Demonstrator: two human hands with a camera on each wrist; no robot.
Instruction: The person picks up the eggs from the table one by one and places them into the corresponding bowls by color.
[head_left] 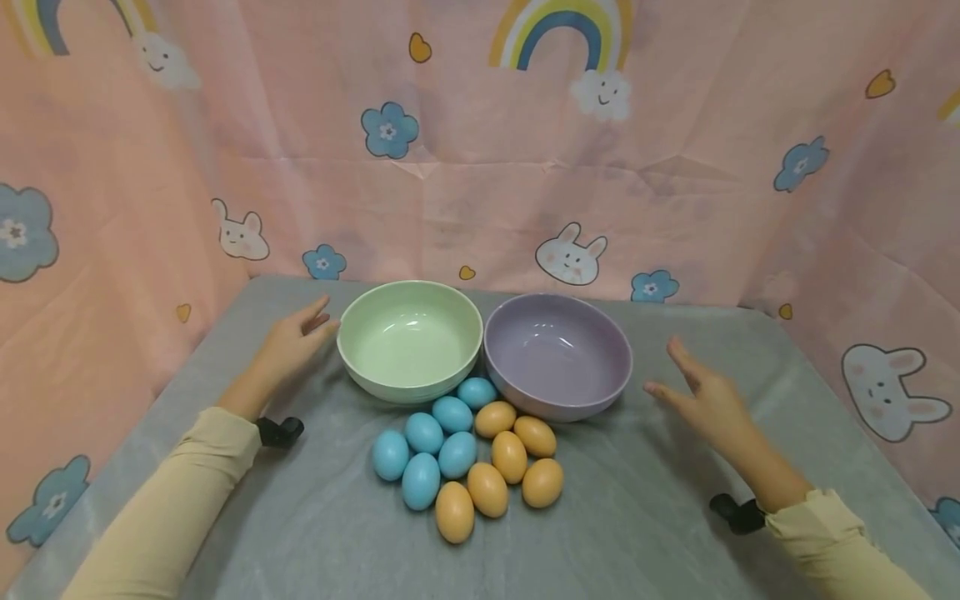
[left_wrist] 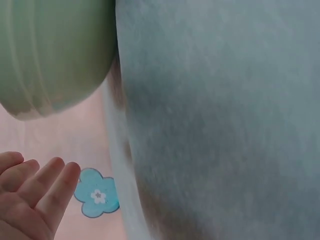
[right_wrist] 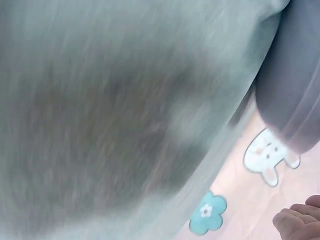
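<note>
The left hand (head_left: 287,350) is just left of a light green bowl (head_left: 408,342), its fingers loosely extended and fingertips right at the rim. In the left wrist view, the fingers lie below the bowl's outer wall (left_wrist: 55,60) with nothing in them. To the right of a purple bowl (head_left: 557,354), apart from it, the right hand (head_left: 708,408) is held with thumb and fingers spread. The two bowls stand side by side with nothing inside. In front of them lie several blue eggs (head_left: 421,482) at left and several orange eggs (head_left: 488,490) at right.
A grey cloth (head_left: 315,533) covers the table. Pink curtains (head_left: 465,192) printed with rainbows, rabbits and flowers enclose the back and both sides. Each wrist wears a small black device, the left one (head_left: 281,432) and the right one (head_left: 738,514).
</note>
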